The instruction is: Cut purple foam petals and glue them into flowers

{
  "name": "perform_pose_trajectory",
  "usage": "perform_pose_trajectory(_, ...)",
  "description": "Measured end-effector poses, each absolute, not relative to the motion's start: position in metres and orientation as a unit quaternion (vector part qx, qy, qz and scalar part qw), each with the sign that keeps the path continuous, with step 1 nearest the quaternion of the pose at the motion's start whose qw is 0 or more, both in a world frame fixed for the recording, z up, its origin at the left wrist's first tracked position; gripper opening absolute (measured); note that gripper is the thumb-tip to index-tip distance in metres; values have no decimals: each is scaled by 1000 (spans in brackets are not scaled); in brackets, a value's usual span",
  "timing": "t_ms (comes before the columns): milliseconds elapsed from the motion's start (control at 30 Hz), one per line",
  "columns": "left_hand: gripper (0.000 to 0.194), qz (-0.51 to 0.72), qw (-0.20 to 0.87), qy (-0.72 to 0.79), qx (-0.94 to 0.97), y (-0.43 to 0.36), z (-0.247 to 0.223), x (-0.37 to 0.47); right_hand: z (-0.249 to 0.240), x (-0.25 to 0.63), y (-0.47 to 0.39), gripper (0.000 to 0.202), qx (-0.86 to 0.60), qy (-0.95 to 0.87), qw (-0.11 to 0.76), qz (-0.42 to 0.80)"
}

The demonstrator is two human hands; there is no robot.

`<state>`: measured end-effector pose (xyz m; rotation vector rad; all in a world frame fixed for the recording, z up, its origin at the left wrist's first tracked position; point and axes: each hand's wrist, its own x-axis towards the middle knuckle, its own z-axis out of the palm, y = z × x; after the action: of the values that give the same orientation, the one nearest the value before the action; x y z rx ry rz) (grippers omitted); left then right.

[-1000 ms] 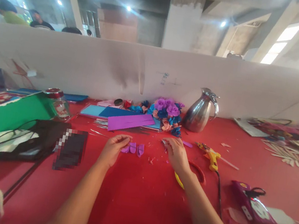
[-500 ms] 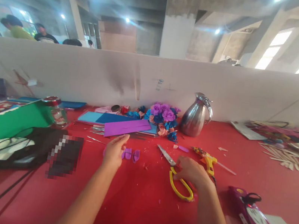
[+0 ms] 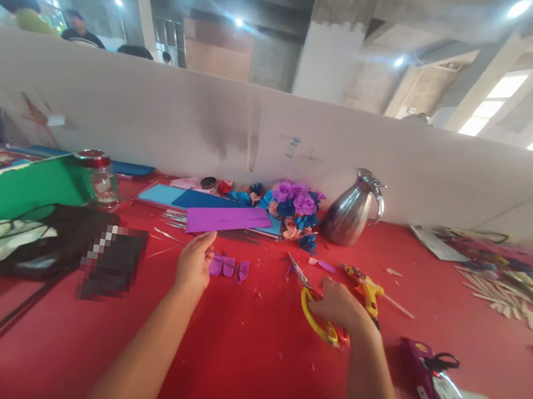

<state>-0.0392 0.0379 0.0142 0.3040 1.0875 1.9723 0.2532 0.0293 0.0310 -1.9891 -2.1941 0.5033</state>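
Observation:
My right hand (image 3: 341,304) is closed on the scissors (image 3: 321,328), which have yellow handles. Their blades point away to the upper left, low over the red table. My left hand (image 3: 194,263) is beside a row of small curled purple paper pieces (image 3: 227,266), with its fingers pressed together. Whether one of the pieces is between them is hidden. Just beyond the fingertips a flat purple paper strip (image 3: 227,220) lies across a stack of blue paper sheets (image 3: 161,194).
Behind the sheets are paper flowers (image 3: 296,204) and a steel jug (image 3: 353,210). A yellow glue gun (image 3: 370,293) and a purple power strip (image 3: 439,389) lie to the right. On the left are a glass jar (image 3: 102,180) and a green board (image 3: 17,207).
My right hand has closed around the scissors' handles and the scissors have turned slightly. My left hand has shifted a little left, uncovering more of the purple pieces. The view has tilted.

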Motion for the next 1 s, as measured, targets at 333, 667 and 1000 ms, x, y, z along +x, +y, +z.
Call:
perform_pose_trajectory(333,27,803,428,407,80,35,15,-38,30,219,31,48,-566,-717,285,291)
perform_pose_trajectory(667,19,817,453,353,60,30,19,-32,38,179,7,63,-419,-639,300,571)
perform_pose_trajectory(1000,24,723,530,384,221,17,21,10,25,172,14,47,-400,-644,330,563)
